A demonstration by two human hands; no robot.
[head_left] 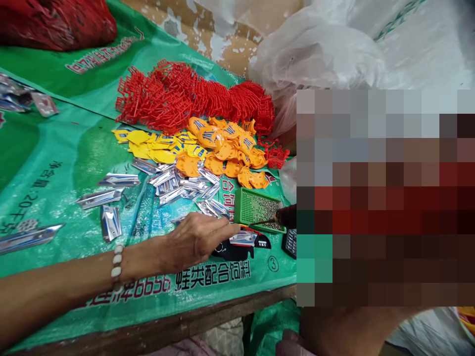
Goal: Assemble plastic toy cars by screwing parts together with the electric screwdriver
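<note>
Silver piece (243, 239) lies just beside the left hand (198, 236), whose grip I cannot tell.

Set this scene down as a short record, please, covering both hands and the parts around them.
Left hand: close to a silver piece lying on a black piece, contact unclear
Right hand: cannot be made out
Green tray: holds small metallic bits
Red parts: heaped at the back
Orange parts: before the red, beside yellow parts
Surface: green printed sheeting

Reads “6656” (152, 285) and “蛙类配合饲料” (213, 276) on the green sheet (100, 141). Also bears a circled “3” (273, 263) and, farther left, “净含量:20” (40, 194).
</note>
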